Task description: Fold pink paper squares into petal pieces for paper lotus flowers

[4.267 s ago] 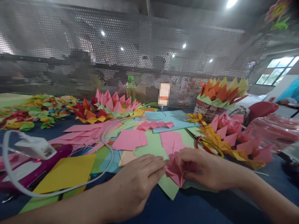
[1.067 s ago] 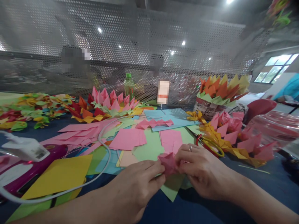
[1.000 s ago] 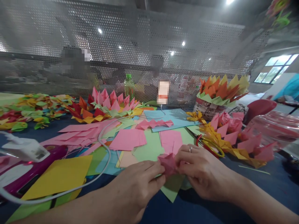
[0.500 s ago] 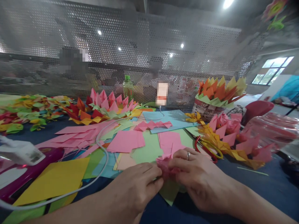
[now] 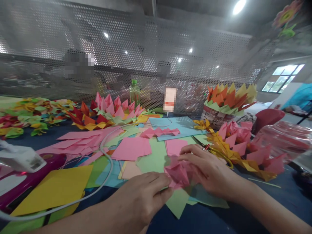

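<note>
Right of our left hand (image 5: 146, 193), pinched by it, lies folded pink paper (image 5: 179, 174); our right hand (image 5: 208, 170), loosely spread, perhaps touches it.

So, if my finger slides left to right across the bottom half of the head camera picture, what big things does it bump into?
Yellow paper → left hand → pink folded paper → right hand → clear jar.

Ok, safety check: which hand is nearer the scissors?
Right: the right hand is beside the scissors, partly hiding them; the left hand is farther left, across the folded pink paper.
</note>
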### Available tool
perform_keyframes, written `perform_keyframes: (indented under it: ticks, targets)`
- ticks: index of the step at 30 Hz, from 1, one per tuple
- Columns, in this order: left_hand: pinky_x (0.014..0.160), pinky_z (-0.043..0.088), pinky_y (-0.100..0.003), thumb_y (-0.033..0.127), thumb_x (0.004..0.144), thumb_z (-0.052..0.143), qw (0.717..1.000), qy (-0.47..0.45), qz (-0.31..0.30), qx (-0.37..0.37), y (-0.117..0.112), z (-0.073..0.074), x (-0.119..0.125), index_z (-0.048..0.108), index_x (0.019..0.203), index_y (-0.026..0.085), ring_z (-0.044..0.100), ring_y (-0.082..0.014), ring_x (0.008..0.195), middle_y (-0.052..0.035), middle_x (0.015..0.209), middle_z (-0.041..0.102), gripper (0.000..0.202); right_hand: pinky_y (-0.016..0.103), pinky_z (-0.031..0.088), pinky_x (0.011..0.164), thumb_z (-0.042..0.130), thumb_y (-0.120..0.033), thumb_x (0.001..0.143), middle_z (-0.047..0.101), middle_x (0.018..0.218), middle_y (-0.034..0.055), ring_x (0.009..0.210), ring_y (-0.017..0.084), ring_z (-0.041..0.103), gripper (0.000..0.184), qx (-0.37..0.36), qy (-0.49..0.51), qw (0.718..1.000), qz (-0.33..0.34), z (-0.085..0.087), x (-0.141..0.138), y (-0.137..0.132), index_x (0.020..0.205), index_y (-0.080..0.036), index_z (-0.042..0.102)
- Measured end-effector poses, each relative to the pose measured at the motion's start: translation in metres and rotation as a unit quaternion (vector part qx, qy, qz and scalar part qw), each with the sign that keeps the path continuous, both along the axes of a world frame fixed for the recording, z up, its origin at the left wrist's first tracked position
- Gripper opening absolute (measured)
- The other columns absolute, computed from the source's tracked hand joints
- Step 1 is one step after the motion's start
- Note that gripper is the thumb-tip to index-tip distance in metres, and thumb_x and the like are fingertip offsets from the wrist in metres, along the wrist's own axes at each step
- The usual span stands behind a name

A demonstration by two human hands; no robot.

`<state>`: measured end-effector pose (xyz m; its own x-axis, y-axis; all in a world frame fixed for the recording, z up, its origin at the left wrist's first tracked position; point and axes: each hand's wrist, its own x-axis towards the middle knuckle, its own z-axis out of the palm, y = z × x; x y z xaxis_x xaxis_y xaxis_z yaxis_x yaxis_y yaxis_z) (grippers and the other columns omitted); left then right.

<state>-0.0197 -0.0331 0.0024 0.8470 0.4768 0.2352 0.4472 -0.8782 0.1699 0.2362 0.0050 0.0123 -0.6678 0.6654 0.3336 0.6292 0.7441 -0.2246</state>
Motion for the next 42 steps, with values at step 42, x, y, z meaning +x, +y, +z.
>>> perform_keyframes:
  ticks: [42]
  targets:
    - [0.073, 0.048, -0.024, 0.023, 0.085, 0.062, 0.925, -0.245, 0.141, -0.253, 0.0, -0.003, 0.004, 0.059, 0.109, 0.02, 0.06, -0.0155, 0.081, -0.0019, 0.093, 0.066, 0.025, 0.021, 0.045, 0.065, 0.061, -0.019, 0.087, 0.069, 0.078, -0.0035, 0.072, 0.013, 0.063, 0.006, -0.21, 0.162, 0.962, -0.069, -0.01, -0.031, -0.026, 0.084, -0.023, 0.065]
